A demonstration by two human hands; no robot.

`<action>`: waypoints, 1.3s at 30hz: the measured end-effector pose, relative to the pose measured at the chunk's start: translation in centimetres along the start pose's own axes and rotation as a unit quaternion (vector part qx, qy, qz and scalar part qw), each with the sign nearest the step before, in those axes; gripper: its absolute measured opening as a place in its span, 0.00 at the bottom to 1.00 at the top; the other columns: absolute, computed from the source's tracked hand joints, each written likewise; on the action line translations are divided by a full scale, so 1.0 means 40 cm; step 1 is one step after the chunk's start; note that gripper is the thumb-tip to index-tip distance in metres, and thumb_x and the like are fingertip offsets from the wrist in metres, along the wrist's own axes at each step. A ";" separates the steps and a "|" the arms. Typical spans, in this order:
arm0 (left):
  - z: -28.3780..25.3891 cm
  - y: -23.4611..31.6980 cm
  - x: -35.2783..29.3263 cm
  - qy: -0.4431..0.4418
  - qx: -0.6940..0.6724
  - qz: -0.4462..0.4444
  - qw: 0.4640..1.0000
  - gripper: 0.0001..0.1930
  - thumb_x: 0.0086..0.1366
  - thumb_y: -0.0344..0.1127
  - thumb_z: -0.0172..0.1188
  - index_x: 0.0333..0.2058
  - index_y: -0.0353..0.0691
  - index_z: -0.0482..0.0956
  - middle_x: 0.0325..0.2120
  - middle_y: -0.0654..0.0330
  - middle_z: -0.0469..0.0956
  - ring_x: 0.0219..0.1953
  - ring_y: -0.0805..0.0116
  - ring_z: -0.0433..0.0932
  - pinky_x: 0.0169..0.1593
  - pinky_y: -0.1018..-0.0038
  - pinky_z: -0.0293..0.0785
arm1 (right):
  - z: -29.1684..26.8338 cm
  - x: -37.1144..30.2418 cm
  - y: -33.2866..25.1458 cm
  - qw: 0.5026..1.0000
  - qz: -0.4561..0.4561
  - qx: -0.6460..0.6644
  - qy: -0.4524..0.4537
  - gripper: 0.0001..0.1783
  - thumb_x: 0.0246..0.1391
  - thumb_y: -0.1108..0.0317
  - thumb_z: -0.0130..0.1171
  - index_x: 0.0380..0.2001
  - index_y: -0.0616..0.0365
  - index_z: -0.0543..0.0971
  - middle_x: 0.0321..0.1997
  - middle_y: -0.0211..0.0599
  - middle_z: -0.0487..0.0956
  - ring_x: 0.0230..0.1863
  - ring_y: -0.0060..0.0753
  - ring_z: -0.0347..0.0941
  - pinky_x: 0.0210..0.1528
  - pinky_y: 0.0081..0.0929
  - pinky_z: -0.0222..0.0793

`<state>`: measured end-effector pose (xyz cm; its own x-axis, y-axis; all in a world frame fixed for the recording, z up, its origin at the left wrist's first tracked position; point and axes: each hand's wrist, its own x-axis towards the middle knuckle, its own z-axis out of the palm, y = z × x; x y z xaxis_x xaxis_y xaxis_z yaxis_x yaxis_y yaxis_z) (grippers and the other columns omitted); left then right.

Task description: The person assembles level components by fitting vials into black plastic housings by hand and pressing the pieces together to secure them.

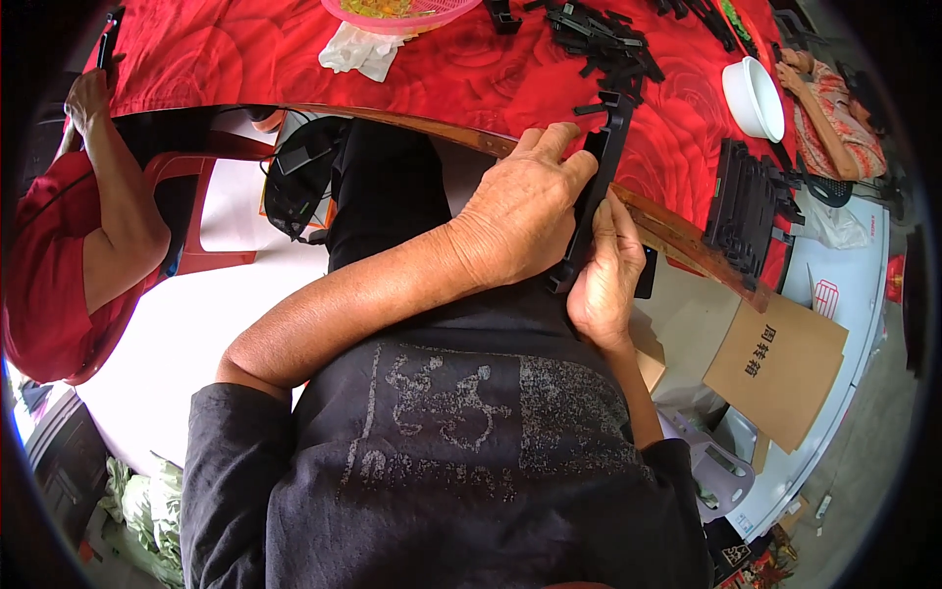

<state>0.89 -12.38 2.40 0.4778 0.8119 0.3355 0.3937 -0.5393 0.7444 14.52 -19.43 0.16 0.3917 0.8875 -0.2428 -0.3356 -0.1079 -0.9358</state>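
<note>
A long, narrow black plastic part (612,137) is held slanting over the table's near edge, its far end above the red cloth and its lower end close to my shirt. My left hand (530,201) grips it from the left, fingers bent over its side. From the right, my right hand (605,275) presses thumb and fingers against its lower half. Just beyond the part's far end lies a loose pile of small black plastic pieces (601,44). Whether a small piece sits under my fingertips is hidden.
Similar long black parts (741,211) lie stacked at the table's right edge, near a white bowl (754,98). A pink basket (432,18) and crumpled white tissue (358,51) sit farther back. People work at left and far right. A cardboard box (775,368) stands lower right.
</note>
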 end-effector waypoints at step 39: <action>0.006 -0.006 -0.007 -0.008 0.047 0.034 0.998 0.11 0.52 0.24 0.63 0.36 0.36 0.76 0.31 0.56 0.73 0.28 0.52 0.79 0.31 0.61 0.78 | 0.002 -0.001 -0.025 0.988 0.091 0.118 -0.036 0.19 0.70 0.62 0.49 0.56 0.63 0.74 0.50 0.30 0.78 0.49 0.20 0.74 0.52 0.23 0.71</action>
<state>0.84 -12.55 2.00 0.5190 0.7689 0.3734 0.4305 -0.6126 0.6629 14.76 -19.31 1.12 0.2469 0.8937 -0.3747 -0.5892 -0.1685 -0.7902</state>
